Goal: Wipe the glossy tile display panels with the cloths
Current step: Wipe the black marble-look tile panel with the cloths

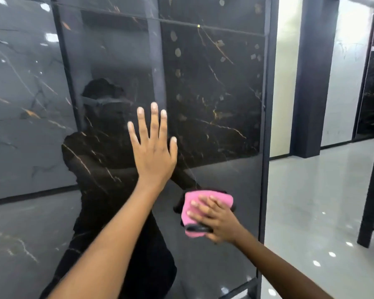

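A tall glossy tile panel, black with thin gold and white veining, stands upright and fills most of the head view; a dark metal frame runs down its right edge. The left hand lies flat against the panel near its middle, fingers straight and spread wide, the palm on the glass-like surface and holding nothing. Lower and nearer the panel's right edge, the right hand presses a folded pink cloth against the panel, its fingers straight and laid over the cloth, which shows above and to the left of them. A dark strip crosses the cloth's lower part just beside the thumb (whether it is part of the cloth or something else cannot be told). The cloth sits well below the left hand and close to the frame, though not touching it.

The panel's shine gives back a dim reflection of the person, with both arms reaching forward. A second veined panel stands to the left, behind a slanting dark frame bar. Right of the frame, a pale polished floor spreads out with small bright light spots, and a dark pillar rises beyond it.
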Available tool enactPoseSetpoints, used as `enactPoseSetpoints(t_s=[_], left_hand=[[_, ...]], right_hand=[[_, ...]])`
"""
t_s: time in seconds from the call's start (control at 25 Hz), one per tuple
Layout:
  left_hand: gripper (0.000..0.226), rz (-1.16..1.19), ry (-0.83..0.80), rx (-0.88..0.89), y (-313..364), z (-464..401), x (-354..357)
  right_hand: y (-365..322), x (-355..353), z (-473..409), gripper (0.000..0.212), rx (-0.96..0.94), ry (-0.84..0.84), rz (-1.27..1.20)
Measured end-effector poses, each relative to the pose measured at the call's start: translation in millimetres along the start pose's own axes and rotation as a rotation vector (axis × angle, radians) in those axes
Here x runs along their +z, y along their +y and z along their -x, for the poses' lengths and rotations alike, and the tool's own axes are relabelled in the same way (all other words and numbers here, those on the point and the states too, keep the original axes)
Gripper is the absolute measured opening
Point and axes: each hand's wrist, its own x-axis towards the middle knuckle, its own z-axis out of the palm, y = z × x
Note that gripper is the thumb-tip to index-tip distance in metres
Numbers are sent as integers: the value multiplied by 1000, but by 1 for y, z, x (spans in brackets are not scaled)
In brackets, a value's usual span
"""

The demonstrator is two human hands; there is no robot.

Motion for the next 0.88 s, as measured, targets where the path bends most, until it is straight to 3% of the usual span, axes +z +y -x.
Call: enactPoseSetpoints(t_s=[0.04, 0.12, 0.16, 0.24, 0.32, 0.4, 0.52, 0.6, 0.64, 0.72, 0.8, 0.88], left_hand=[[68, 8, -26, -22, 9, 25, 4], [70, 18, -71, -6, 18, 76, 15], [70, 12, -83, 18, 18, 97, 20], [70, -25, -90, 44, 17, 122, 29], [69, -75, -78, 39, 18, 129, 33], [68, -96, -71, 44, 19, 130, 35], [68, -76, -74, 50, 17, 128, 34], [68, -75, -74, 50, 16, 131, 35], [67, -80, -70, 55, 17, 132, 36], [65, -78, -67, 52, 18, 131, 36], [63, -91, -63, 56, 17, 132, 35], [63, -95, -69, 58, 17, 132, 34]], right_hand=[[-1, -3, 17, 70, -100, -69, -27], [48, -16, 5, 57, -176, 34, -73], [86, -28, -18, 52, -58, 149, -87], [160, -57, -72, 51, 411, 381, -142], [174, -58, -92, 56, 722, 507, -186], [113, -24, -56, 57, 600, 426, -139], [-23, 26, 59, 59, 204, 19, -51], [-28, 28, 90, 58, 79, -86, -80], [-1, 21, 78, 57, 44, -33, -105], [70, -1, 28, 57, 251, 196, -169], [137, -24, -15, 59, 688, 453, -223], [144, -24, -10, 63, 1058, 546, -331]])
